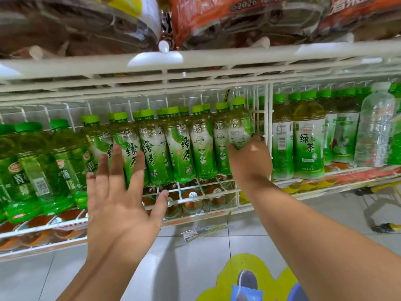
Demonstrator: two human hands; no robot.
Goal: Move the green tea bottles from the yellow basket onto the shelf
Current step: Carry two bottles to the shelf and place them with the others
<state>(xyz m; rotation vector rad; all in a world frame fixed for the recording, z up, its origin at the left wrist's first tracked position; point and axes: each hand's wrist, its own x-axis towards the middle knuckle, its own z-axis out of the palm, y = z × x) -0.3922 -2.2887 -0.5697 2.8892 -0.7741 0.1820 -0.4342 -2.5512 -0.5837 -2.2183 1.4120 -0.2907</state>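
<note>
"绿茶" on the green tea bottles (also the right-hand bottle); "©2026" on an orange pack above.

Above us we see large clear bottles with orange labels on an upper white wire rack. To the far left stand darker green plastic bottles with red-badged labels. At the far right we see a clear, colourless plastic bottle with a white cap. Beneath, amber-coloured bottles show through the wire grid. Below us lies pale grey tiled floor, with a yellow and blue floor sticker.
</note>
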